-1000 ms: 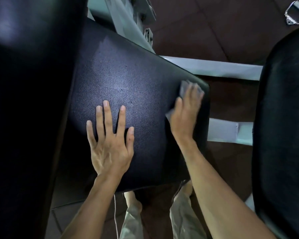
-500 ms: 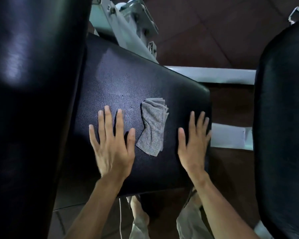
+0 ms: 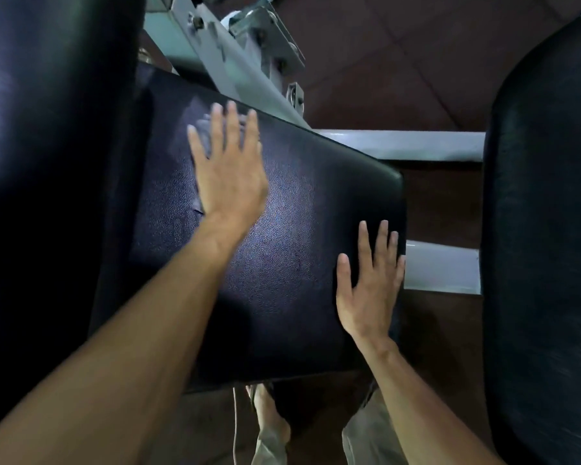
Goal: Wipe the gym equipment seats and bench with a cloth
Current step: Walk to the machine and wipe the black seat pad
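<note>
Padding dominates the scene: a black seat pad point(image 3: 282, 250) sits between a dark backrest point(image 3: 47, 146) and a second pad point(image 3: 544, 229), over grey frame tubes point(image 3: 396, 146). The person's left hand point(image 3: 230, 176) lies flat, fingers apart, pressing a mostly hidden grey cloth point(image 3: 202, 132) near the seat's far edge, while the right hand point(image 3: 369, 290) rests splayed and empty. With no grip closed on it, the cloth could likely bunch or slip free.

Seat point(image 3: 282, 229) middle free; pads point(image 3: 47, 162) flank both sides.
</note>
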Available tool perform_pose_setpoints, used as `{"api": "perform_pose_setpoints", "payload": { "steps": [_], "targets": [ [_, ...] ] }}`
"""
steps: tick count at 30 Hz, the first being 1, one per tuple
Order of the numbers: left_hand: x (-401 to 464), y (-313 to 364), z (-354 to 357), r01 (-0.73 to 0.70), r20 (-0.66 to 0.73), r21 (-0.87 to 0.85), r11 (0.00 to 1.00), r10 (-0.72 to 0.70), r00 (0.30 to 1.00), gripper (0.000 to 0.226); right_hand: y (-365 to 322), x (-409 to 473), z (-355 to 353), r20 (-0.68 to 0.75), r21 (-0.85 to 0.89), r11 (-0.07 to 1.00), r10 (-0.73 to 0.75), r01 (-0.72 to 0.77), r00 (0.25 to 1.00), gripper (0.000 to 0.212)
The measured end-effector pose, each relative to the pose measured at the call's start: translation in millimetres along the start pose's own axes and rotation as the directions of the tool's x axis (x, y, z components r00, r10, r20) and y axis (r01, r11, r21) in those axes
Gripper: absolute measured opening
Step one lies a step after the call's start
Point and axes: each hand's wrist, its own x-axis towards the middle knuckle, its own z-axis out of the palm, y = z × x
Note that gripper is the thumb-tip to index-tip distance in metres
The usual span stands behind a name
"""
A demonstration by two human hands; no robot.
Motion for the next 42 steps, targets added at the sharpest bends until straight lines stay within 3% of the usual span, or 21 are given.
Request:
{"api": "perform_pose_setpoints", "payload": {
  "steps": [2,5,7,9,13,16,18,22,24,27,31,33,36,39,42],
  "targets": [
    [-21.5,-22.6,-8.6,0.091,-0.011,-0.006,0.996,-0.091,0.996,0.053,-0.1,-0.5,0.2,0.003,-0.003,1.0,-0.002,0.002,1.0,0.06],
    [-130.9,-22.5,-16.9,0.138,-0.016,-0.013,0.99,-0.139,0.99,0.052,-1.3,-1.1,-1.7,0.023,-0.001,1.0,0.002,-0.002,1.0,0.06],
    [-215.7,-4.9,-13.4,0.026,0.053,-0.017,1.0,-0.025,0.998,0.055,-1.6,-1.7,-2.1,0.017,0.009,1.0,0.008,-0.008,1.0,0.059],
    [-245.2,13.3,-4.3,-0.12,0.128,-0.053,0.991,0.126,0.984,0.063,-3.0,-3.3,-1.4,0.002,0.014,1.0,0.011,-0.011,1.0,0.059],
    [-132.6,44.7,5.9,-0.342,0.112,-0.003,0.94,0.34,0.934,0.07,-1.9,-2.0,-1.8,-0.007,0.02,1.0,0.011,-0.01,1.0,0.059],
    [-15.8,26.9,-3.1,-0.154,0.092,0.009,0.988,0.153,0.984,0.063,-0.7,-2.7,-1.1,-0.014,0.018,1.0,-0.005,0.005,1.0,0.059],
    [11.2,0.5,-7.9,-0.016,0.064,-0.004,1.0,0.016,0.998,0.055,0.2,-1.3,-0.9,-0.01,0.017,1.0,-0.01,0.01,1.0,0.059],
    [-80.8,-28.8,-16.4,0.139,-0.039,-0.056,0.989,-0.141,0.989,0.051,-0.7,-2.0,-2.5,0.003,0.013,1.0,0.001,-0.001,1.0,0.059],
    [-161.7,-15.6,-15.1,0.15,-0.014,-0.034,0.988,-0.15,0.989,0.052,-1.8,-2.9,-3.1,0.005,0.016,1.0,0.003,-0.003,1.0,0.059],
    [-217.3,14.3,-5.1,-0.051,0.084,-0.045,0.998,0.054,0.995,0.058,-1.4,-2.4,-2.0,0.009,0.02,1.0,0.014,-0.014,1.0,0.059],
    [-125.2,48.3,5.8,-0.346,0.127,-0.022,0.938,0.346,0.93,0.062,-1.2,-1.6,-1.8,0.009,0.019,1.0,0.01,-0.01,1.0,0.059],
    [-53.0,46.8,3.4,-0.303,0.14,-0.022,0.953,0.303,0.943,0.063,-0.3,-2.1,-1.2,-0.002,0.024,1.0,0.007,-0.006,1.0,0.059],
    [4.8,14.0,-4.8,-0.103,0.088,0.027,0.994,0.101,0.991,0.055,1.2,-2.1,-0.8,-0.02,0.038,0.999,-0.003,0.003,1.0,0.058],
    [-41.9,-18.8,-12.3,0.024,0.033,-0.016,1.0,-0.023,0.999,0.053,-0.1,-1.9,-2.1,-0.017,0.032,0.999,-0.001,0.002,1.0,0.058],
    [-151.0,-5.1,-12.8,0.074,0.029,-0.012,0.997,-0.074,0.997,0.053,-2.3,-2.8,-3.3,-0.008,0.03,0.999,0.011,-0.011,1.0,0.058]
  ]
}}
